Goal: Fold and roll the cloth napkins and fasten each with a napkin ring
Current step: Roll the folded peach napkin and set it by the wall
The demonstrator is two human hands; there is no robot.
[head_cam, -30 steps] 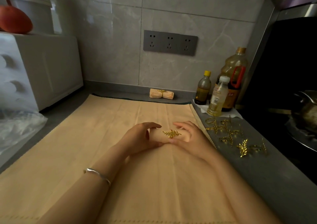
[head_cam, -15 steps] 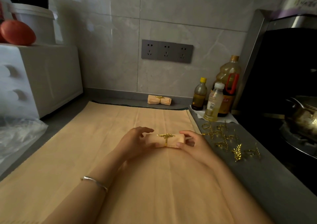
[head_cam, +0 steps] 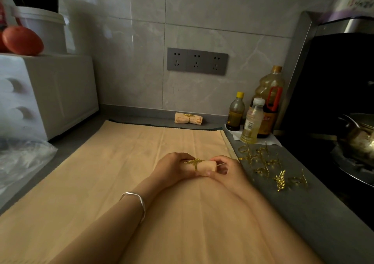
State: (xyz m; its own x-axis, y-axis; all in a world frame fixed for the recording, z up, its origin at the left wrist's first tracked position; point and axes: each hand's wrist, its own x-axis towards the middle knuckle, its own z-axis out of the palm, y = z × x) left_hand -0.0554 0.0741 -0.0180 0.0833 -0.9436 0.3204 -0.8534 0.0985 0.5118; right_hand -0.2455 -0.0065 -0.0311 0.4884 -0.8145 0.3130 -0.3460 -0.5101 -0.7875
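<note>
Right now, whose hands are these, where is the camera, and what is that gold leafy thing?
There is no machine here: these are a person's two bare hands. The camera sits on the person's head and looks down, so you see what they see. The left hand and the right hand each hold one end of a rolled napkin. The gold leafy thing is a napkin ring slipped round the roll. Under the hands lies a big beige cloth spread on a grey counter. By the wall lies a finished napkin, already ringed. To the right lie spare gold rings, with three bottles behind them.
</note>
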